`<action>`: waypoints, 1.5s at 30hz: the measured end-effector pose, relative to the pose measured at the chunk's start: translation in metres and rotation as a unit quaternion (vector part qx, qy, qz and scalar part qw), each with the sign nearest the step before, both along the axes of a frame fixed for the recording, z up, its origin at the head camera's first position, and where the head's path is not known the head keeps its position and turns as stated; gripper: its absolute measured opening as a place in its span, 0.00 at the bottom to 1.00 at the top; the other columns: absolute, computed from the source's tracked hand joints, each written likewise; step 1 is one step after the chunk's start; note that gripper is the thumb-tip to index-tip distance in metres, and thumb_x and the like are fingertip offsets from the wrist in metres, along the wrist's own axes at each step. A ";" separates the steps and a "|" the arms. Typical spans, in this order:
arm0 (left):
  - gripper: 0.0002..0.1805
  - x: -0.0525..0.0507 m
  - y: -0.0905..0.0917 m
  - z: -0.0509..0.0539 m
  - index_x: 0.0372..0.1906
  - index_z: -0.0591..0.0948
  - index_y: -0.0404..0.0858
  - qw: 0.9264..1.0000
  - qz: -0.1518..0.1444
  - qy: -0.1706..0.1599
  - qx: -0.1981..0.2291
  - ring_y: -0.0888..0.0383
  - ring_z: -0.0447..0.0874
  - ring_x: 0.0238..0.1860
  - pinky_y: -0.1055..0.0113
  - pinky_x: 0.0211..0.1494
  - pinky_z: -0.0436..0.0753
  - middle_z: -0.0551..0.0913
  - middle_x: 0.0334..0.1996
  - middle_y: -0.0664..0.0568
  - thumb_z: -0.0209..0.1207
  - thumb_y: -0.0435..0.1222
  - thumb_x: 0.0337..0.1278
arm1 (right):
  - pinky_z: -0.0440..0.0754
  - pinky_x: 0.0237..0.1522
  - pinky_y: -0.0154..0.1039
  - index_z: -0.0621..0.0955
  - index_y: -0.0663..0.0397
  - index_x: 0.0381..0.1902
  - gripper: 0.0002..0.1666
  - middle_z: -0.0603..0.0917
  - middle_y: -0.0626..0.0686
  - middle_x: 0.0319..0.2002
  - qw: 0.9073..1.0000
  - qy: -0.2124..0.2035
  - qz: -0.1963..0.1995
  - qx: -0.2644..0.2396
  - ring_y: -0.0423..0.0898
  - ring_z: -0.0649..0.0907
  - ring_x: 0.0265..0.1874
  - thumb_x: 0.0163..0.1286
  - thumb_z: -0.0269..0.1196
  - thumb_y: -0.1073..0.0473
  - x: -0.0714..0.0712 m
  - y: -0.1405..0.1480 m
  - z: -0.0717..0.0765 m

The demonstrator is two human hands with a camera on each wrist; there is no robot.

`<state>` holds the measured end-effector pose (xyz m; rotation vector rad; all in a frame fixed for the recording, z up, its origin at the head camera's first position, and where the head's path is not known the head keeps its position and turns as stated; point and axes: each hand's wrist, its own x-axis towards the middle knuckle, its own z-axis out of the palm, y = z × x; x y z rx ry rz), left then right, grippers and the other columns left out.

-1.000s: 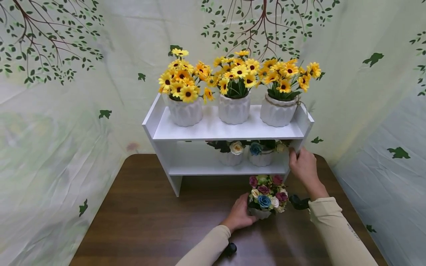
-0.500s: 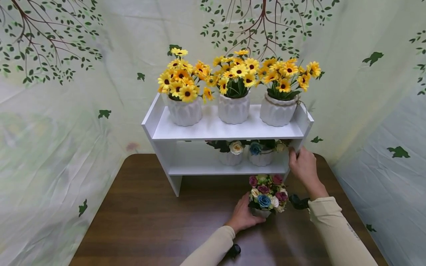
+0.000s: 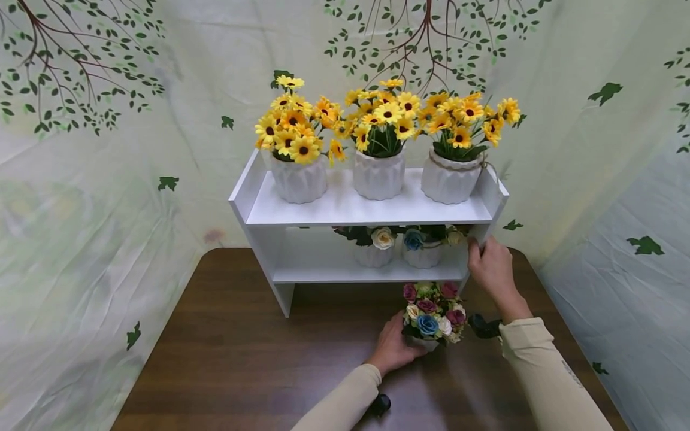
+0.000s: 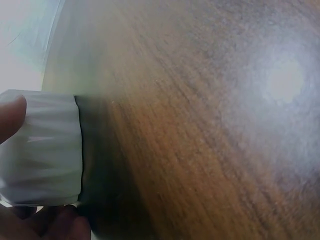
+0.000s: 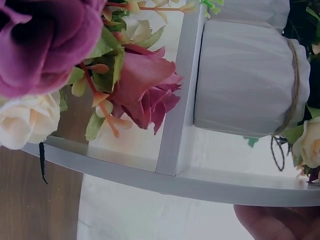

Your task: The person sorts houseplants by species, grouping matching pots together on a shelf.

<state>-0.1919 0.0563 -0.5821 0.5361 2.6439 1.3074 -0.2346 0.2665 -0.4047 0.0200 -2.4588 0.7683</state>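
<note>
My left hand (image 3: 396, 346) holds a white fluted flowerpot (image 4: 45, 150) filled with blue, cream and purple artificial roses (image 3: 433, 314), in front of the shelf unit's right half. In the left wrist view, thumb and fingers lie on opposite sides of the pot; whether its base touches the table I cannot tell. My right hand (image 3: 493, 269) grips the white shelf unit (image 3: 366, 214) at its right side panel (image 5: 200, 192), with some fingers hidden. Two white pots of roses stand on the middle shelf; one has a twine-tied neck (image 5: 295, 75).
On the top shelf stand three white pots with yellow daisy-like flowers (image 3: 380, 120). The unit stands on a brown wooden table (image 3: 242, 365). Leaf-printed cloth (image 3: 124, 197) hangs behind and at both sides.
My left hand has shifted slightly right, its thumb reaching further round the pot's front. The pot, the shelf unit and my right hand keep their places.
</note>
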 end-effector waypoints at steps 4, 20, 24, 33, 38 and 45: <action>0.49 -0.001 0.001 0.000 0.71 0.65 0.39 1.000 0.002 0.002 0.004 0.41 0.73 0.65 0.44 0.66 0.74 0.75 0.65 0.43 0.75 0.48 0.43 | 0.78 0.32 0.66 0.76 0.73 0.37 0.17 0.83 0.76 0.32 1.000 0.002 0.002 -0.001 0.72 0.83 0.30 0.75 0.48 0.61 0.000 0.000 0.000; 0.61 0.005 0.011 0.004 0.76 0.57 0.36 0.996 0.058 -0.051 0.044 0.33 0.64 0.72 0.36 0.71 0.66 0.67 0.72 0.39 0.77 0.52 0.37 | 0.78 0.32 0.65 0.76 0.73 0.38 0.17 0.83 0.75 0.31 1.000 -0.004 0.002 -0.002 0.71 0.83 0.30 0.75 0.48 0.61 -0.002 -0.001 -0.002; 0.61 0.007 0.014 0.003 0.76 0.57 0.37 0.993 0.078 -0.074 0.057 0.34 0.63 0.72 0.37 0.71 0.66 0.67 0.72 0.38 0.77 0.50 0.37 | 0.79 0.34 0.67 0.76 0.75 0.40 0.18 0.83 0.77 0.34 1.000 -0.009 0.004 -0.003 0.73 0.83 0.33 0.75 0.48 0.60 -0.001 -0.001 -0.001; 0.57 0.004 0.011 0.004 0.73 0.62 0.39 0.993 0.074 -0.058 0.074 0.40 0.72 0.67 0.43 0.67 0.73 0.75 0.66 0.42 0.79 0.50 0.35 | 0.78 0.34 0.67 0.76 0.73 0.37 0.18 0.83 0.77 0.33 1.000 -0.005 0.001 -0.008 0.73 0.83 0.32 0.75 0.48 0.60 -0.001 -0.002 -0.002; 0.56 0.007 0.001 0.004 0.71 0.64 0.41 0.993 0.076 -0.031 0.084 0.43 0.75 0.64 0.46 0.66 0.75 0.79 0.63 0.46 0.80 0.50 0.33 | 0.77 0.33 0.66 0.76 0.73 0.35 0.17 0.83 0.76 0.31 1.000 -0.006 0.007 -0.006 0.72 0.83 0.31 0.75 0.49 0.60 -0.001 -0.004 -0.003; 0.56 0.014 -0.020 0.032 0.71 0.64 0.53 0.993 0.037 -0.032 0.110 0.48 0.75 0.66 0.47 0.67 0.74 0.78 0.64 0.54 0.80 0.53 0.30 | 0.77 0.35 0.68 0.76 0.74 0.35 0.17 0.83 0.78 0.33 1.000 0.000 -0.005 -0.011 0.75 0.82 0.33 0.75 0.50 0.61 0.000 -0.001 -0.001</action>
